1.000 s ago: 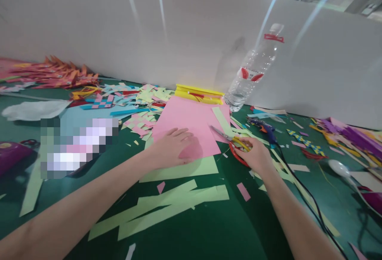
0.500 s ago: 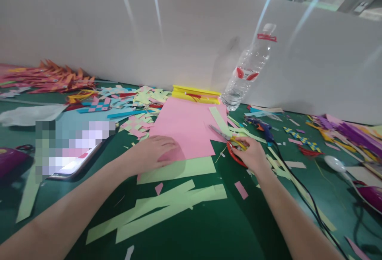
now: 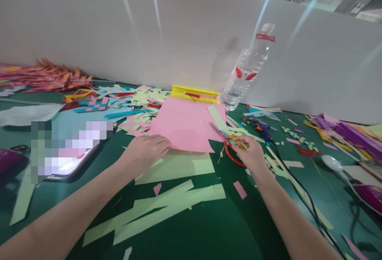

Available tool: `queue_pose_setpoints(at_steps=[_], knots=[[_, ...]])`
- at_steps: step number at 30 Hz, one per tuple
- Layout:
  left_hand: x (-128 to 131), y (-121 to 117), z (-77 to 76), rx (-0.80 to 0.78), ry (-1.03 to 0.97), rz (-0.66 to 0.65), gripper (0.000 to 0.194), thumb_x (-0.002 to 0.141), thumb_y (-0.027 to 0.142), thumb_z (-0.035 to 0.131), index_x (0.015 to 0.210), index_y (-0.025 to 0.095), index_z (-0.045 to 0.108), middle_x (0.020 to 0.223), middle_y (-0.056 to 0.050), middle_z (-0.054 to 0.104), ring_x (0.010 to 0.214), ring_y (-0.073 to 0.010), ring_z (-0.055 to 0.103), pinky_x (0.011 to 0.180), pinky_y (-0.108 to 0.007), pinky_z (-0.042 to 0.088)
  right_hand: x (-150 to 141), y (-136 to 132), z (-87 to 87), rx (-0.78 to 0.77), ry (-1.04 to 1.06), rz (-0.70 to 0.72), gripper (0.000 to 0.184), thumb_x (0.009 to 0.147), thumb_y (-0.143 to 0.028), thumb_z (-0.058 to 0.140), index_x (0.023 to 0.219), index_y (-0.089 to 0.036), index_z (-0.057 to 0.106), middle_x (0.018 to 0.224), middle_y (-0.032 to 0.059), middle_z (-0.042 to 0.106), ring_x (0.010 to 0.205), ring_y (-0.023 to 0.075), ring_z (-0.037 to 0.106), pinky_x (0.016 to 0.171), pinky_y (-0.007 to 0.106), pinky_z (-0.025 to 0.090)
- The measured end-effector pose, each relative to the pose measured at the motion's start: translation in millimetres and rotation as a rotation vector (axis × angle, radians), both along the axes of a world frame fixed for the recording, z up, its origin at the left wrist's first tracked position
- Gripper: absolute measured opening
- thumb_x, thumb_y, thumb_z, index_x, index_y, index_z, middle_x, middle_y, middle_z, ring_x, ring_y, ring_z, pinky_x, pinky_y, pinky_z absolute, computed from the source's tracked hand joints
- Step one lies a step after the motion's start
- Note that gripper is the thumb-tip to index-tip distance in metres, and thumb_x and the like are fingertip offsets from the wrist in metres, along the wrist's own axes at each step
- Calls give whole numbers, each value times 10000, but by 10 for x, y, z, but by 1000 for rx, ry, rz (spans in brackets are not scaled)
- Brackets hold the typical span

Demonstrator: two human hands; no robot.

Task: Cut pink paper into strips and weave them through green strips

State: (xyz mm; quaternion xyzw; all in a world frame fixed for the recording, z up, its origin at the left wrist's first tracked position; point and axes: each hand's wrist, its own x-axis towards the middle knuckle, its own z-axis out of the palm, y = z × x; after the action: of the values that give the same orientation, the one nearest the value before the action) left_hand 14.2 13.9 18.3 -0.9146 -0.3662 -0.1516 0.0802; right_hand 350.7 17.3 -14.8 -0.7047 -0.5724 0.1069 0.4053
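My left hand (image 3: pixel 149 150) is closed at the near left edge of a pink paper sheet (image 3: pixel 185 123), its fingers gripping that edge. Under the pink sheet a pale green sheet (image 3: pixel 182 168) sticks out toward me. My right hand (image 3: pixel 249 148) is closed round the yellow handles of a pair of scissors (image 3: pixel 222 130), blades pointing up and left over the pink sheet's right side. Just beneath that hand sits a red ring-shaped thing (image 3: pixel 231 156). A pale green strip (image 3: pixel 216 119) lies by the blades. Several cut green strips (image 3: pixel 167 208) lie nearer to me.
At the left lies a phone (image 3: pixel 74 160), partly blurred out. A clear bottle (image 3: pixel 246 73) leans against the grey partition (image 3: pixel 119 33). To the right are a glue gun (image 3: pixel 262 127) with its black cord and a white spoon (image 3: pixel 332 163). Woven paper scraps (image 3: pixel 135 123) lie behind.
My left hand has drawn its fingers in from lying on the pink sheet to its edge, and the sheet's near edge is lifted slightly. My right hand with the scissors has hardly moved.
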Motion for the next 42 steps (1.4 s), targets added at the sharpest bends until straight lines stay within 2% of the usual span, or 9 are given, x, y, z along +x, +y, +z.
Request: queue_pose_setpoints(at_steps=[5,10,15,19,23,29,34,38,42], knots=[[23,-44,6,11,-137,101,341,964,280,355,892,212,681,902,-28,747,750,-176,677,591,-256,432,-62,-23,52,73,56,25,142,692,-323,590,746,-211,659,981,72,639,954,269,566,909,495,409],[75,-107,51,-50,-491,253,258,888,385,478,836,256,694,807,0,757,645,-172,671,583,-252,439,-102,-31,65,111,90,49,173,703,-343,584,783,-201,643,980,81,614,895,247,560,844,464,450],[95,-96,183,-326,-1028,406,163,743,383,646,779,225,669,789,-20,730,736,-197,669,647,-256,490,-114,-24,37,206,97,74,184,726,-335,578,851,-206,617,1012,78,574,804,203,566,765,416,493],[50,31,157,-716,-1436,402,344,664,383,719,934,176,668,868,-49,713,749,-194,654,621,-257,493,-138,-39,34,176,17,118,167,772,-324,556,884,-205,589,1024,91,582,838,219,585,738,402,512],[54,114,59,-877,-1432,513,430,616,336,715,998,144,665,860,-61,715,744,-210,662,599,-266,490,-245,-113,79,233,-195,228,143,827,-280,521,922,-202,595,1000,101,637,959,262,596,840,450,490],[146,63,-34,-928,-1225,566,508,649,326,661,1124,148,639,1103,-97,691,1062,-272,616,877,-345,467,-596,-309,123,198,-323,535,228,885,-300,505,1056,-182,601,1044,112,681,1030,286,599,919,491,459],[186,17,-83,-1020,-1063,477,564,716,313,613,1258,163,561,1093,-91,702,999,-276,650,861,-384,491,-781,-371,154,157,-187,553,366,886,-255,449,1239,-161,485,1188,146,621,1113,295,569,914,476,483],[236,12,-75,-994,-993,405,455,694,265,600,1141,189,635,1171,-84,676,1099,-271,611,906,-364,483,-878,-358,151,164,-68,629,503,841,-227,482,1329,-149,385,1343,175,500,1215,315,499,941,477,476],[288,-36,-34,-941,-1046,401,460,722,258,571,1172,169,605,1192,-104,656,1122,-268,595,922,-382,469,-1044,-304,199,205,234,569,491,894,-306,474,1359,-222,342,1336,123,526,1187,279,534,986,469,448]])
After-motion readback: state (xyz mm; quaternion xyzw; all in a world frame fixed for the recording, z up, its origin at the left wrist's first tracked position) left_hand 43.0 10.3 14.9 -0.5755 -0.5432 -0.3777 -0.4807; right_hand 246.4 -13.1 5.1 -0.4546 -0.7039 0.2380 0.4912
